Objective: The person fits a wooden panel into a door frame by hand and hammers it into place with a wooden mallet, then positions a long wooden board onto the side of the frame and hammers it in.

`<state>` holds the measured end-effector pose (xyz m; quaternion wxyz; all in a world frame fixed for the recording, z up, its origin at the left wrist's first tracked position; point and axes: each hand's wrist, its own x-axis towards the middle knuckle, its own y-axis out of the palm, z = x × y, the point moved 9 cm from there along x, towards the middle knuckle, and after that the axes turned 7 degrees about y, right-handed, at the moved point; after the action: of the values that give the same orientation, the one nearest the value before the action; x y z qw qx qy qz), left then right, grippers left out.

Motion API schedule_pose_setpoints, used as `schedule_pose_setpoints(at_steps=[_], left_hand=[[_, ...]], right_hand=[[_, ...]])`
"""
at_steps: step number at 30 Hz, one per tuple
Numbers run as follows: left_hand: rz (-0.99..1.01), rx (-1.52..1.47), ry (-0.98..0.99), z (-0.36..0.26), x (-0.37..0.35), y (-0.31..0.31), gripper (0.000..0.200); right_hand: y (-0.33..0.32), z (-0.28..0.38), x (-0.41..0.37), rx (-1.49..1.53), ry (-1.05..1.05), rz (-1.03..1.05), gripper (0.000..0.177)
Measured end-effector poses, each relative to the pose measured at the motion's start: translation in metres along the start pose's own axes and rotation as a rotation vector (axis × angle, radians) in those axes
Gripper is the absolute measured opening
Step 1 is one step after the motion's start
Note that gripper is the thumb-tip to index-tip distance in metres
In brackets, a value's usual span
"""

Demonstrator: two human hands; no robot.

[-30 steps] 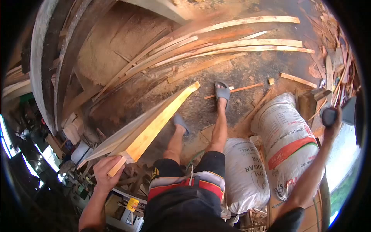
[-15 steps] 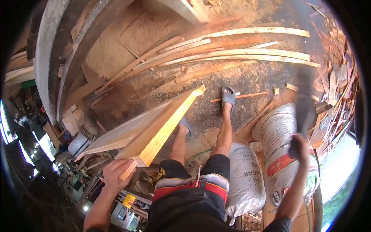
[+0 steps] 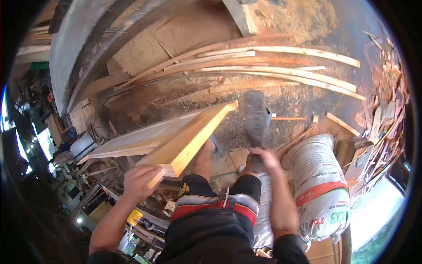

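Observation:
My left hand (image 3: pixel 140 182) is wrapped round the near end of a wooden frame (image 3: pixel 193 143), beside a short piece of wood that sticks out there. The frame is pale yellow timber with a lighter panel (image 3: pixel 154 132) on its left side. It slants up and away in front of my legs. My right hand (image 3: pixel 266 160) grips a broad, dark, flat tool (image 3: pixel 256 116) by its narrow end. The tool's rounded wide end points away from me, to the right of the frame and apart from it. Motion blurs the right hand and forearm.
Long wooden strips (image 3: pixel 281 72) lie across the dusty floor ahead. A full white sack (image 3: pixel 316 176) stands at right, with another sack partly behind my right arm. Scrap wood (image 3: pixel 391 110) is heaped at far right. Large curved grey pieces (image 3: pixel 70 57) rise at upper left.
My right hand has swung the dark tool leftward, from above the sacks to near the frame. My left hand still holds the frame, which sits slightly further right in view.

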<state>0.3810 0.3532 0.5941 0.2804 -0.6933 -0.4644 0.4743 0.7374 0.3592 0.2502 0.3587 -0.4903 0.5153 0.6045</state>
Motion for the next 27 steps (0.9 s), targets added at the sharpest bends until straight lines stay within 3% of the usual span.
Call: schedule_pose_setpoints(at_steps=[1, 2, 3, 4, 5, 7, 9, 11, 12, 13, 14, 15, 17, 18, 20, 23, 26, 27], left_hand=[[-0.003, 0.014, 0.017, -0.004, -0.005, 0.000, 0.029], [-0.019, 0.039, 0.036, -0.006, -0.008, 0.001, 0.028], [-0.029, 0.064, 0.049, -0.005, -0.012, 0.003, 0.027], [-0.062, 0.037, 0.057, -0.005, -0.019, 0.005, 0.029], [-0.052, 0.037, 0.059, -0.007, -0.023, 0.007, 0.030], [-0.029, 0.031, 0.062, -0.012, -0.031, 0.009, 0.032], [-0.043, -0.008, 0.056, -0.013, -0.043, 0.019, 0.034], [-0.036, -0.039, 0.056, -0.013, -0.048, 0.024, 0.035], [-0.031, -0.041, 0.055, -0.014, -0.049, 0.022, 0.035], [-0.025, -0.037, 0.053, -0.014, -0.049, 0.019, 0.035], [-0.029, -0.051, 0.044, -0.012, -0.050, 0.018, 0.035], [-0.044, -0.047, 0.039, -0.008, -0.050, 0.018, 0.034], [-0.066, -0.050, 0.033, -0.004, -0.051, 0.020, 0.034], [-0.091, -0.071, 0.007, -0.001, -0.049, 0.016, 0.034], [-0.075, -0.105, -0.003, 0.006, -0.045, 0.013, 0.030], [-0.104, -0.092, -0.016, 0.014, -0.062, 0.012, 0.034], [-0.073, -0.128, 0.011, 0.006, -0.074, 0.018, 0.037], [-0.079, -0.136, 0.019, 0.006, -0.082, 0.027, 0.036]], right_hand=[[-0.042, 0.009, -0.023, -0.033, 0.008, -0.023, 0.054], [-0.079, 0.027, -0.051, -0.151, -0.119, -0.066, 0.056], [-0.114, 0.047, -0.094, -0.332, -0.163, -0.209, 0.053], [-0.155, 0.042, -0.123, -0.127, -0.145, -0.221, 0.055], [-0.202, 0.036, -0.163, -0.060, -0.096, -0.432, 0.050], [-0.263, 0.051, -0.235, -0.062, -0.140, -0.577, 0.024], [-0.344, 0.050, -0.272, 0.126, -0.305, -0.617, 0.016], [-0.338, 0.072, -0.293, 0.390, -0.439, -0.798, 0.017], [-0.334, 0.089, -0.283, 0.331, -0.516, -0.738, 0.023], [-0.351, 0.081, -0.264, 0.405, -0.608, -0.813, 0.026], [-0.340, 0.072, -0.231, 0.405, -0.574, -0.707, 0.028], [-0.318, 0.060, -0.189, 0.043, -0.650, -0.531, 0.032], [-0.151, 0.011, -0.121, -0.306, -0.474, -0.581, 0.034], [-0.052, -0.014, -0.096, -0.464, -0.391, -0.522, 0.035], [0.086, -0.061, -0.073, -0.567, -0.264, -0.351, 0.036], [0.149, -0.060, -0.067, -0.044, -0.123, -0.087, 0.046], [0.092, -0.004, -0.112, -0.428, -0.007, 0.064, 0.048], [0.056, 0.009, -0.132, -0.437, -0.087, -0.079, 0.050]])
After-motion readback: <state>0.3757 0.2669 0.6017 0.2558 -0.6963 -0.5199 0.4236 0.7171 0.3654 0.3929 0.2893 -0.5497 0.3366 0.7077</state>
